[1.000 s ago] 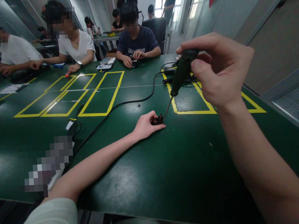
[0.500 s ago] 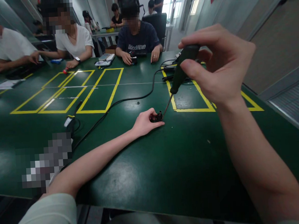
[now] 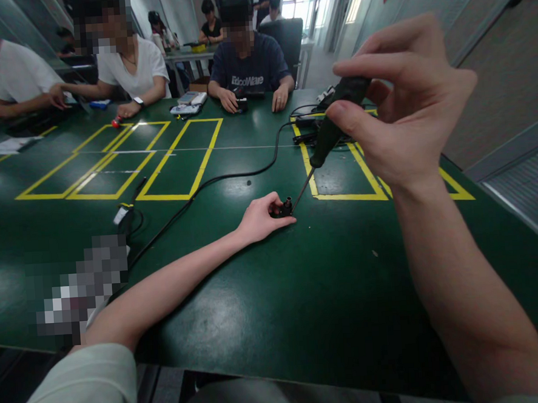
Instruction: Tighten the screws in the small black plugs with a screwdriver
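Observation:
My left hand rests on the green table, its fingers closed round a small black part with a short round stub sticking up. My right hand is raised above the table and pinches the dark green handle of a screwdriver. The thin metal shaft slopes down to the left and its tip meets the small black part. Most of the part is hidden by my left fingers.
A black cable runs across the table past yellow taped rectangles. A power strip with plugs lies behind the screwdriver. Three people sit along the far side; one in a dark shirt handles a small black item.
My right hand has tilted the screwdriver handle slightly higher and to the right, fingers shifting on it. The left hand stays on the part. The view has dipped a little.

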A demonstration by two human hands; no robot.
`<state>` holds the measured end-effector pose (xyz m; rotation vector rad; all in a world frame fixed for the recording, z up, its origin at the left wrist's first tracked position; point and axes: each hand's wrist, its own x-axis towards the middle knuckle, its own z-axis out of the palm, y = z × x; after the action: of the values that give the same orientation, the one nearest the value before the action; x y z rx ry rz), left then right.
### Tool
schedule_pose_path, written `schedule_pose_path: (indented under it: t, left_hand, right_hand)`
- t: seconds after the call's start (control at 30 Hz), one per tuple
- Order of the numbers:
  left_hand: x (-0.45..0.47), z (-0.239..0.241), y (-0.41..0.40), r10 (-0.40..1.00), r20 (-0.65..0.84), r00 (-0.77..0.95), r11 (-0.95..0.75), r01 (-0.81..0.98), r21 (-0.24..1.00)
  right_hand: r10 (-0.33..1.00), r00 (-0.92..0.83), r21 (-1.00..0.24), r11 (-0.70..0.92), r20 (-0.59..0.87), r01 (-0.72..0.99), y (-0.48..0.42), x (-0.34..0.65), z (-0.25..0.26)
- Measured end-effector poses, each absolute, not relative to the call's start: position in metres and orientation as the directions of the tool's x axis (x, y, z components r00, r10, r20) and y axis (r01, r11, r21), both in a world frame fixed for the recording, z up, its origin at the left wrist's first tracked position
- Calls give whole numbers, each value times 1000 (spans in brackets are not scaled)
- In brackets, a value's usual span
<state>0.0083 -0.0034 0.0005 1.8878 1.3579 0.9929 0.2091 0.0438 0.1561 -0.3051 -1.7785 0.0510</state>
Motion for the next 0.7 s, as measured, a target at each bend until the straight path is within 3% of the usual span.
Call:
schedule_pose_path:
  t: [0.27,0.43,0.7]
  left_hand:
    - [8,3,-5,958,213,194,-284,504,816]
    - [9,3,-4,959,206,196,-278,496,822]
    - [10,8,-7,963,199,180,-264,492,830]
  right_hand:
    - [288,-228,-264,955,930,133,41,208,156]
    - [272,-182,-239,954,945,181,42,208,156]
    - [286,-202,-275,958,937,82,41,206,156]
